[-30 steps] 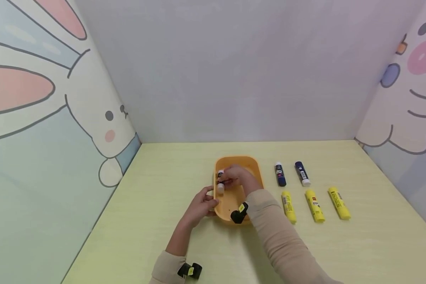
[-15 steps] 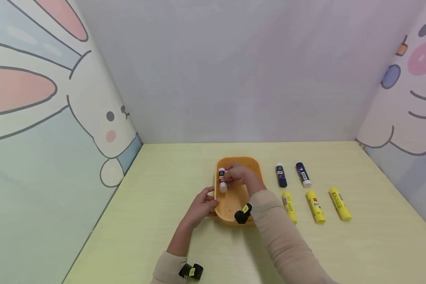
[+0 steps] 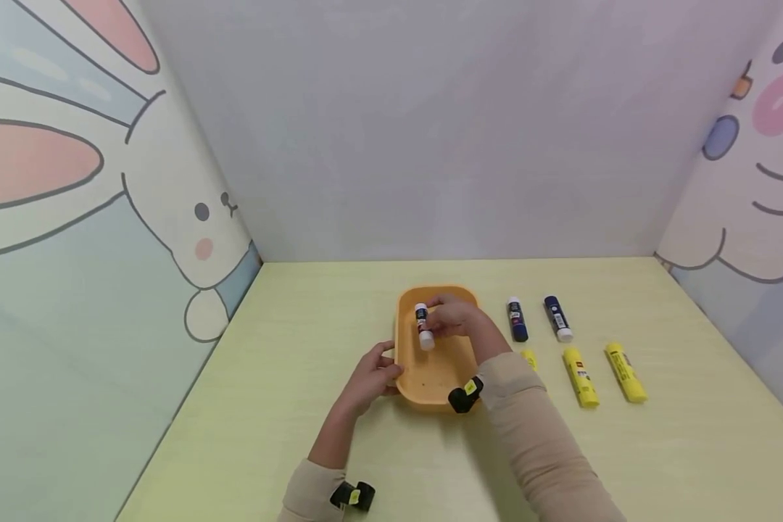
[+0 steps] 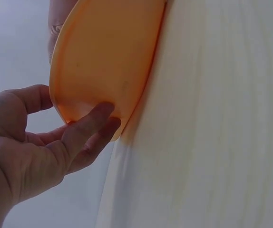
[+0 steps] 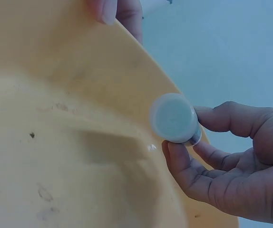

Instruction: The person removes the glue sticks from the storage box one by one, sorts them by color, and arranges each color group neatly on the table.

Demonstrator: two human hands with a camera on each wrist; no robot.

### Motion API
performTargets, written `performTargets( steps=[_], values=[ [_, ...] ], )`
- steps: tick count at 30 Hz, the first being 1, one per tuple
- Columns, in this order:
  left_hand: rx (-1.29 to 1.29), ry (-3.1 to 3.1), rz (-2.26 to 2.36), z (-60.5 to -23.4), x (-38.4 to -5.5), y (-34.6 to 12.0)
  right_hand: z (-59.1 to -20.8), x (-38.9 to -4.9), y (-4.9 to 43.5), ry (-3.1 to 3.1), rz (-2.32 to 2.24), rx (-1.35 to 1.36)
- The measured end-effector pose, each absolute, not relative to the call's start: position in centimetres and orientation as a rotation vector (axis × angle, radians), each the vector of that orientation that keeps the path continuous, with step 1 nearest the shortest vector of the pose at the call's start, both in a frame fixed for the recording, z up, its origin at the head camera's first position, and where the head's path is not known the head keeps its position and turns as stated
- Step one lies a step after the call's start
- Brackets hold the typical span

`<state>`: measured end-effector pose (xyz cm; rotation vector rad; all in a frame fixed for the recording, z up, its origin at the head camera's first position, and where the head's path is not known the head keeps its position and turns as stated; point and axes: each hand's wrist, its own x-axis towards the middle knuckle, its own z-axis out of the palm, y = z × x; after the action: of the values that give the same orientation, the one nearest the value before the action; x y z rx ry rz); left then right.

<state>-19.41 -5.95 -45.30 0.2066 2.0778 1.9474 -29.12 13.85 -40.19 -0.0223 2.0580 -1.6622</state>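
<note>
My right hand [image 3: 453, 317] pinches a glue stick [image 3: 423, 326] with a dark blue label and white ends, and holds it inside the orange tray [image 3: 424, 388]. In the right wrist view the white end of the glue stick [image 5: 173, 118] faces the camera, gripped between thumb and fingers above the tray's floor. My left hand [image 3: 367, 378] pinches the tray's left wall. Seen from the left wrist, that hand [image 4: 36, 152] has one digit at the rim and other fingertips against the outer wall of the tray [image 4: 103, 52].
Right of the tray lie two dark blue glue sticks, one [image 3: 517, 319] nearer and another [image 3: 557, 319] beyond it. Several yellow glue sticks lie in front of them, including one [image 3: 581, 377] in the middle and one [image 3: 625, 372] farthest right. My right sleeve [image 3: 535, 420] partly covers the nearest yellow one.
My right hand has lifted the glue stick from the tray's left side and moved it right. The left hand stays at the tray wall. My right sleeve now covers more of a yellow glue stick.
</note>
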Motion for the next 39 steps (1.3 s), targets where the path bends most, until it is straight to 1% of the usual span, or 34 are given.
performTargets(
  steps=[14,33,36,39],
  values=[
    [0.16,2.118,1.912,-45.4,-19.5,-5.9,-39.7,-28.7,16.3,2.056,-1.674,0.007],
    [0.209,2.101,1.943,-45.7,-19.5,-6.0,-38.6,-27.2,18.9,2.036,-1.698,-0.102],
    [0.198,2.101,1.94,-45.6,-19.5,-6.0,-38.6,-27.0,19.3,2.041,-1.707,-0.105],
    [0.202,2.099,1.937,-44.4,-18.9,-5.9,-38.4,-26.7,19.7,2.033,-1.729,-0.138]
  ],
)
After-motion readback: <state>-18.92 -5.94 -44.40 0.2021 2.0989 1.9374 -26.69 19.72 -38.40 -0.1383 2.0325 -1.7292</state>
